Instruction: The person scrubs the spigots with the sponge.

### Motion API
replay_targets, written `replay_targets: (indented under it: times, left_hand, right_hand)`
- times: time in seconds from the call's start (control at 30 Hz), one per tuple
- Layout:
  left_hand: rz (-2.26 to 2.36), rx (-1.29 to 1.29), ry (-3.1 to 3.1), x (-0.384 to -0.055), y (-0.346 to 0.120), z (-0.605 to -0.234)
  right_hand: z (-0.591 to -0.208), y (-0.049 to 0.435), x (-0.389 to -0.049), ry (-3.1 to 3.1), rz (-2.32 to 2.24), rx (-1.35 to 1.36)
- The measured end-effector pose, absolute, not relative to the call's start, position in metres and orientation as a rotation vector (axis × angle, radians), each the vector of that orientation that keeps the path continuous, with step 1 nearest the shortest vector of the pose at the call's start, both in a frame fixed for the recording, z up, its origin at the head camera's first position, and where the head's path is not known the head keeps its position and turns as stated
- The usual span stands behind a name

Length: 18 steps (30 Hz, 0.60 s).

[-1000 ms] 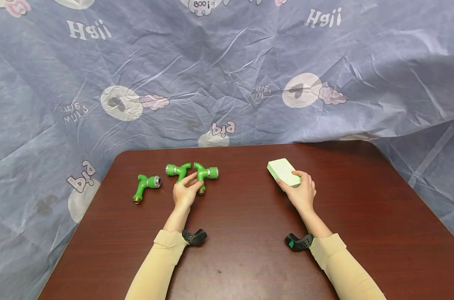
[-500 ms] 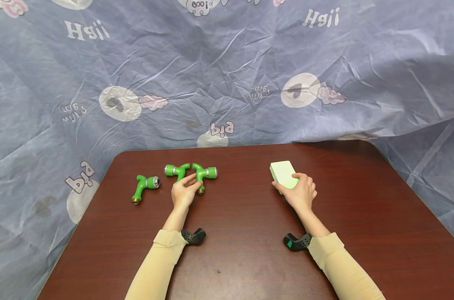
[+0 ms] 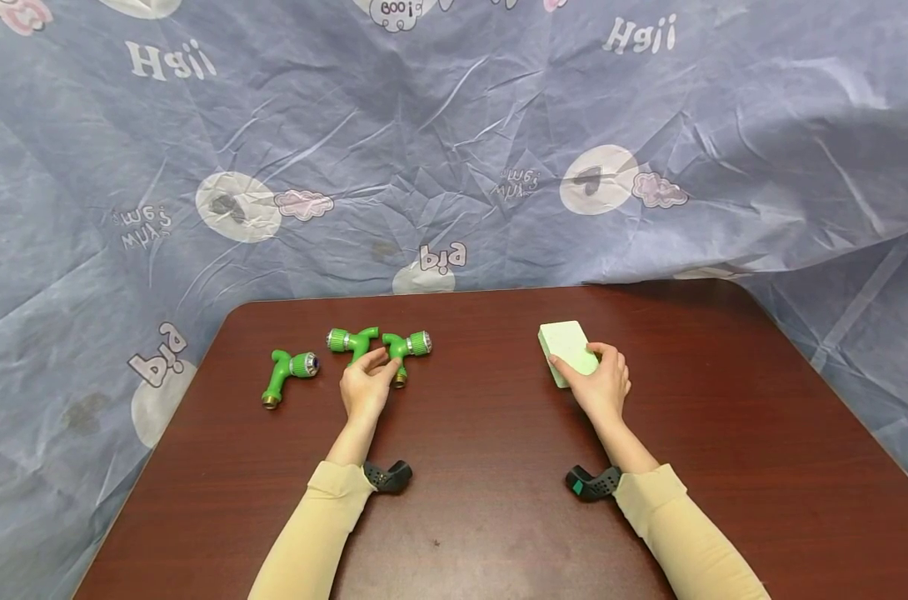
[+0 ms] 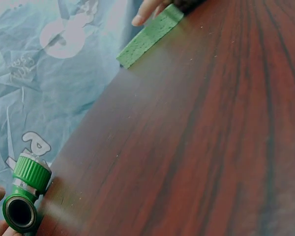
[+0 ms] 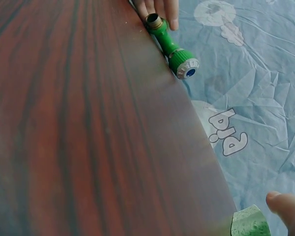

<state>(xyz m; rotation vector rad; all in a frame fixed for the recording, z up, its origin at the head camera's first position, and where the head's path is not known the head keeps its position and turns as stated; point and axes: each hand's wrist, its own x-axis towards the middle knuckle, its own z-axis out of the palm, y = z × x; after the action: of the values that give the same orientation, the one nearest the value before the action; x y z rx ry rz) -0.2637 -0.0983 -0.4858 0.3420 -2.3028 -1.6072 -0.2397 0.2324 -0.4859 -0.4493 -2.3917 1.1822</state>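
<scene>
Three green taps with brass-coloured threaded ends lie at the table's far left. In the head view my left hand (image 3: 364,390) is at the rightmost tap (image 3: 397,344), thumb and fingers pinching its body. The left wrist view shows that tap (image 4: 32,173) with fingertips at its left side. Another tap (image 3: 359,342) lies just left of it, its lower part hidden behind the hand. On the right, my right hand (image 3: 606,385) grips a pale green sponge (image 3: 566,340) by its near end, thumb on the left and fingers on the right. Pores show on the sponge (image 4: 150,37) in the left wrist view.
The third tap (image 3: 277,379) lies apart, farther left. Everything is on a dark red-brown wooden table (image 3: 469,433). A crumpled blue-grey printed cloth (image 3: 454,150) hangs behind its far edge. Each wrist wears a black camera mount (image 3: 388,477).
The sponge turned so that its long side points more away from me, and it shifted slightly right. The tap at my left hand turned a little, its knob tilting away.
</scene>
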Motion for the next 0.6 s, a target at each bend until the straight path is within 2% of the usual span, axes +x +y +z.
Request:
replay_targets:
  times: [0.27,0.6]
  left_hand:
    - [-1.429,0.252,-2.388,-0.256,-0.098,-0.478]
    - [-1.029,-0.105,-2.629,-0.255,-0.101,-0.458]
  right_hand:
    - [-0.482,0.235,-0.244,-2.419,1.241,-0.470]
    - [-0.467,0.246,-0.244,-2.534,1.198,-0.395]
